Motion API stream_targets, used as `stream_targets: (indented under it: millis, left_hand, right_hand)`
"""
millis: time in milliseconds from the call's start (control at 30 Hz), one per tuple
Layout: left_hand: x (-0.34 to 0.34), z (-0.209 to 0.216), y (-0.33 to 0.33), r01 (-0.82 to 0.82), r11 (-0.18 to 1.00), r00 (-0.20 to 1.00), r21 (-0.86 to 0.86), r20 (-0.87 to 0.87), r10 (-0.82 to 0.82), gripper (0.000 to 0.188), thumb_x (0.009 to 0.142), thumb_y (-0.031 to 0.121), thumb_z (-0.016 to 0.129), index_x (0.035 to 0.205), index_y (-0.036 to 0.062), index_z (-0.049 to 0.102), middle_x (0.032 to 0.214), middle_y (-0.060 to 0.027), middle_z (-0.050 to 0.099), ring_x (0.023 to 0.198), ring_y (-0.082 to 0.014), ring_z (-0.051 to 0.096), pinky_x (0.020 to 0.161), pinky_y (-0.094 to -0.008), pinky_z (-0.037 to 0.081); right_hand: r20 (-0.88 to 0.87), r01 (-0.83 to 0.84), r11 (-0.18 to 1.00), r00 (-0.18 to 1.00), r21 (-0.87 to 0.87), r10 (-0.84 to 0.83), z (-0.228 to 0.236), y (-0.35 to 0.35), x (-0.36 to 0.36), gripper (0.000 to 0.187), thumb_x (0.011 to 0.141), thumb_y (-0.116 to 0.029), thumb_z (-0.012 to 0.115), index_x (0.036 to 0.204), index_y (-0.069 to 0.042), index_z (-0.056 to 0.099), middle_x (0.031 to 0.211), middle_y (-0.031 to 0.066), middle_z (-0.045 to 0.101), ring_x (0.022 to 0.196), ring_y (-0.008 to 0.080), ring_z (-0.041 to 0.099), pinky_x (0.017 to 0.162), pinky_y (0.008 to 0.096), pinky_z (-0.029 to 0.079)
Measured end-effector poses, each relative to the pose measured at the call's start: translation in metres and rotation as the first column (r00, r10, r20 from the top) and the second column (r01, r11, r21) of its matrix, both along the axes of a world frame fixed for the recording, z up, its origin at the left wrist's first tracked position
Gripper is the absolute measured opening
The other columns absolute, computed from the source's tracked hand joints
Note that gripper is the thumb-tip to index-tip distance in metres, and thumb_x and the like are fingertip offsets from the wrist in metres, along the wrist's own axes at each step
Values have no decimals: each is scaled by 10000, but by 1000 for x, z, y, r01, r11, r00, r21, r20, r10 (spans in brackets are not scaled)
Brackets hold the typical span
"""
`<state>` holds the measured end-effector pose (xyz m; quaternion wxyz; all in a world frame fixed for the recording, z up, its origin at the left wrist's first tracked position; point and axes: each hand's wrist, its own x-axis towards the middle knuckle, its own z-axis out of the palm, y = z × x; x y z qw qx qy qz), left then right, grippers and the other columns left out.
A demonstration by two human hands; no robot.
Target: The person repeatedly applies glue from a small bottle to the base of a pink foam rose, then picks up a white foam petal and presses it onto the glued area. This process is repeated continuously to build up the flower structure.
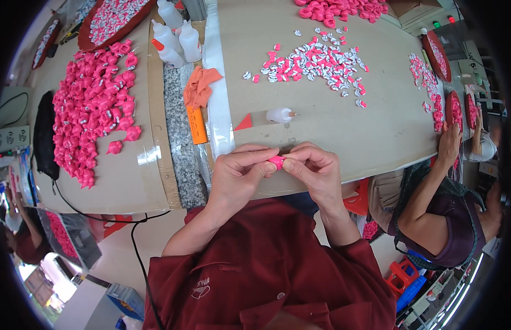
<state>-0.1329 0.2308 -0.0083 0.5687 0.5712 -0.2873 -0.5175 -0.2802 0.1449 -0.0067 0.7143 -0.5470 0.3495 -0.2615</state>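
Note:
Between my two hands, above the table's near edge, is a small pink plastic piece (277,161). My left hand (242,168) pinches its left side with thumb and fingertips. From the other side, the thumb and fingers of my right hand (313,168) press on it. My fingers cover most of the piece, so its full shape is hidden. Just beyond my hands a small white bottle with a thin needle tip (278,115) lies on its side. Farther off spreads a loose pile of small pink and white pieces (316,63).
Left stands a big heap of pink figure parts (96,104). Several white squeeze bottles (178,38) stand by an orange cloth (199,87) and an orange box (196,125). More pink parts (338,8) lie at the far edge. A co-worker (437,220) sits at the right.

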Motion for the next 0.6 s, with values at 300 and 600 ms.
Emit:
stream_targets:
  millis: [300,600]
  left_hand:
    - [2,1,-4,-4,1000,995,-9,-98,3,230,777,-58,586,995,-10,643,894,-82,620,681,-89,554,615,-212,460]
    - [4,-2,-2,23,1000,994,-19,-103,-25,216,803,-42,586,1013,-12,632,920,-104,626,707,-114,575,642,-223,483]
  right_hand:
    - [26,33,999,999,6,-33,3,3,3,51,793,-1,637,841,13,649,804,28,573,706,56,506,605,197,381]
    - [38,47,999,998,-8,-47,3,5,5,53,790,10,635,840,15,648,801,31,568,715,63,506,616,201,384]
